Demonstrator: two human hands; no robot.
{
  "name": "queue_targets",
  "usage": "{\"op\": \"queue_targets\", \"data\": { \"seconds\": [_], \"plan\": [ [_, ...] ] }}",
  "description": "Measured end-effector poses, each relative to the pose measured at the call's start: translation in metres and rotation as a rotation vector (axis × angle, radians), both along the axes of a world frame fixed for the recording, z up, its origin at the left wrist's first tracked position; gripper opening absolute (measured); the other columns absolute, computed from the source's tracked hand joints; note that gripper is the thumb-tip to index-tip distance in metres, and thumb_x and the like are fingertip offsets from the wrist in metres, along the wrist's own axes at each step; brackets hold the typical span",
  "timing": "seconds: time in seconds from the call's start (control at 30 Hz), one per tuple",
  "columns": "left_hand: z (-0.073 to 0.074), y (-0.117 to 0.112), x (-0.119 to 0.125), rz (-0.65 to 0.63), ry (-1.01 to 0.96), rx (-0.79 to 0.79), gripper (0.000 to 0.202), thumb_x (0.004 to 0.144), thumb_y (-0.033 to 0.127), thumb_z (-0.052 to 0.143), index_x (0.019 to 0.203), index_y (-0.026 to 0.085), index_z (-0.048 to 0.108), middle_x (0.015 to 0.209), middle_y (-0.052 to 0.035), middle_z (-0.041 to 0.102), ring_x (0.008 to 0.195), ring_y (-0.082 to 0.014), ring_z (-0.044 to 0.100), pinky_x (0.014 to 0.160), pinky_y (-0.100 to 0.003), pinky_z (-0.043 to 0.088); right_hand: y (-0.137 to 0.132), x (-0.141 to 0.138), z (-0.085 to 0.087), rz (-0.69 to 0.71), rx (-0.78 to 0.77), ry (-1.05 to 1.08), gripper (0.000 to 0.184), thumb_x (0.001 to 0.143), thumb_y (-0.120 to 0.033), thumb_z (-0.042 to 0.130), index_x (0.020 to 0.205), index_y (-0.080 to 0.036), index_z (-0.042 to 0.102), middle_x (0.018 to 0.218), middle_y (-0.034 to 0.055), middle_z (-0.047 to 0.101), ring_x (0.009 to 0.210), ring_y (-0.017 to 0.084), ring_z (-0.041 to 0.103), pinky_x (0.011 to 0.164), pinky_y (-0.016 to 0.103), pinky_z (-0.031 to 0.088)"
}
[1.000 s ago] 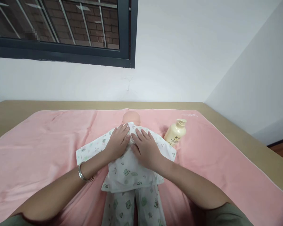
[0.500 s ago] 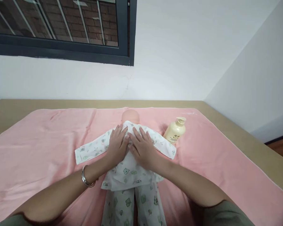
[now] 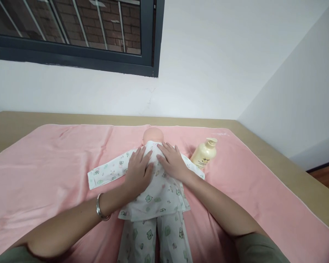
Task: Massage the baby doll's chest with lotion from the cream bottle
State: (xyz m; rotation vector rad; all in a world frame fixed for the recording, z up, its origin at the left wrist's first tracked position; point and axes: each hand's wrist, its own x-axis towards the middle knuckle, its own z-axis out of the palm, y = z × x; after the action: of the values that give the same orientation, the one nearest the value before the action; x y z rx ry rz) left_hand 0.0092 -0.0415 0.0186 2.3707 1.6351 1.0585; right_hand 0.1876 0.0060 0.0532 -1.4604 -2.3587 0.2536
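Observation:
A baby doll (image 3: pixel 153 135) lies stretched out in the middle, its bald head away from me and no facial features showing. It wears a white long-sleeved top (image 3: pixel 156 201) and matching trousers (image 3: pixel 170 233), both printed with small green animals. My left hand (image 3: pixel 138 170) rests flat on the left side of the doll's upper back, fingers spread. On the right side, near the shoulder, lies my right hand (image 3: pixel 172 160), also flat with its fingers apart. Neither hand holds anything. The doll's right-hand sleeve is partly hidden behind my right hand and forearm.
A pale yellow pump bottle (image 3: pixel 204 153) stands beside the sleeve on the right. Under everything spreads a pink cloth (image 3: pixel 57 160) with some creases, on a wooden surface (image 3: pixel 178 121). A white wall (image 3: pixel 203 65) and a dark-framed window (image 3: pixel 150 44) are behind.
My right hand has slid up and outward over the doll's back toward the shoulder, so a gap now parts the hands. My left hand stays nearly in place. The view has tilted slightly.

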Motion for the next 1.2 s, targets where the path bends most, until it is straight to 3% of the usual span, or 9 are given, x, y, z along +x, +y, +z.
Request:
{"op": "queue_targets", "data": {
  "seconds": [0.13, 0.33, 0.47, 0.57, 0.63, 0.8, 0.87, 1.07, 1.2],
  "plan": [
    [0.006, 0.002, -0.001, -0.094, 0.073, 0.007, 0.043, 0.098, 0.031, 0.030, 0.135, 0.021, 0.052, 0.152, -0.0090, 0.043, 0.146, -0.0261, 0.029, 0.120, -0.053, 0.021, 0.000, 0.000, 0.009, -0.068, -0.026, -0.071, 0.054, 0.102, -0.042, 0.032, 0.147, -0.012, 0.040, 0.155, 0.0172, 0.035, 0.146, 0.034, 0.024, 0.116, 0.056, 0.018],
    [0.018, 0.042, -0.018, 0.003, 0.062, -0.180, 0.053, 0.101, 0.038, 0.020, 0.146, 0.018, 0.040, 0.157, -0.0154, 0.033, 0.148, -0.0340, 0.023, 0.114, -0.062, 0.022, -0.055, -0.016, 0.007, 0.189, 0.130, -0.008, 0.051, 0.097, -0.033, 0.043, 0.146, -0.019, 0.042, 0.156, 0.0079, 0.036, 0.147, 0.033, 0.019, 0.117, 0.053, 0.022],
    [0.014, 0.019, -0.010, -0.028, 0.073, -0.135, 0.052, 0.100, 0.037, 0.021, 0.143, 0.017, 0.043, 0.157, -0.0135, 0.034, 0.149, -0.0330, 0.019, 0.116, -0.060, 0.021, -0.029, -0.013, 0.009, 0.060, 0.108, 0.079, 0.040, 0.098, -0.030, 0.041, 0.134, -0.018, 0.053, 0.143, 0.0106, 0.053, 0.137, 0.030, 0.040, 0.113, 0.052, 0.029],
    [0.012, 0.002, -0.003, -0.053, 0.037, -0.086, 0.049, 0.099, 0.039, 0.029, 0.137, 0.017, 0.050, 0.155, -0.0119, 0.038, 0.148, -0.0308, 0.021, 0.118, -0.056, 0.022, -0.005, -0.010, 0.010, -0.024, 0.062, 0.079, 0.039, 0.100, -0.033, 0.038, 0.130, -0.014, 0.052, 0.130, 0.0146, 0.060, 0.125, 0.028, 0.051, 0.107, 0.049, 0.036],
    [0.013, 0.009, -0.004, -0.059, -0.012, -0.094, 0.048, 0.099, 0.039, 0.028, 0.135, 0.017, 0.052, 0.153, -0.0126, 0.041, 0.147, -0.0292, 0.025, 0.118, -0.056, 0.021, -0.009, -0.011, 0.010, -0.010, 0.063, 0.029, 0.043, 0.100, -0.033, 0.038, 0.135, -0.012, 0.048, 0.134, 0.0174, 0.057, 0.129, 0.030, 0.048, 0.108, 0.050, 0.035],
    [0.016, 0.044, -0.017, -0.099, -0.060, -0.213, 0.053, 0.100, 0.035, 0.017, 0.146, 0.018, 0.038, 0.154, -0.0147, 0.039, 0.147, -0.0277, 0.028, 0.117, -0.060, 0.019, -0.059, -0.019, 0.010, 0.111, 0.132, -0.061, 0.055, 0.098, -0.036, 0.043, 0.148, -0.016, 0.036, 0.156, 0.0183, 0.031, 0.146, 0.037, 0.022, 0.115, 0.056, 0.022],
    [0.012, 0.040, -0.016, -0.084, -0.031, -0.185, 0.053, 0.100, 0.035, 0.018, 0.143, 0.016, 0.042, 0.154, -0.0166, 0.038, 0.147, -0.0296, 0.027, 0.116, -0.061, 0.019, -0.059, -0.019, 0.011, 0.089, 0.113, -0.044, 0.052, 0.099, -0.037, 0.040, 0.146, -0.015, 0.039, 0.155, 0.0171, 0.034, 0.145, 0.036, 0.023, 0.116, 0.055, 0.022],
    [-0.001, -0.004, 0.000, -0.040, -0.070, -0.027, 0.045, 0.098, 0.037, 0.032, 0.137, 0.021, 0.048, 0.155, -0.0126, 0.037, 0.147, -0.0297, 0.025, 0.117, -0.058, 0.021, -0.016, -0.014, 0.015, -0.019, 0.042, -0.003, 0.046, 0.103, -0.040, 0.033, 0.137, -0.013, 0.046, 0.143, 0.0161, 0.051, 0.135, 0.028, 0.043, 0.114, 0.055, 0.026],
    [0.007, 0.016, -0.007, -0.027, -0.061, -0.104, 0.048, 0.100, 0.037, 0.025, 0.139, 0.018, 0.046, 0.151, -0.0162, 0.042, 0.145, -0.0328, 0.029, 0.114, -0.066, 0.019, -0.050, -0.019, 0.016, 0.007, 0.095, -0.110, 0.056, 0.100, -0.041, 0.038, 0.147, -0.010, 0.037, 0.152, 0.0220, 0.037, 0.142, 0.036, 0.031, 0.114, 0.056, 0.025]
  ]
}}
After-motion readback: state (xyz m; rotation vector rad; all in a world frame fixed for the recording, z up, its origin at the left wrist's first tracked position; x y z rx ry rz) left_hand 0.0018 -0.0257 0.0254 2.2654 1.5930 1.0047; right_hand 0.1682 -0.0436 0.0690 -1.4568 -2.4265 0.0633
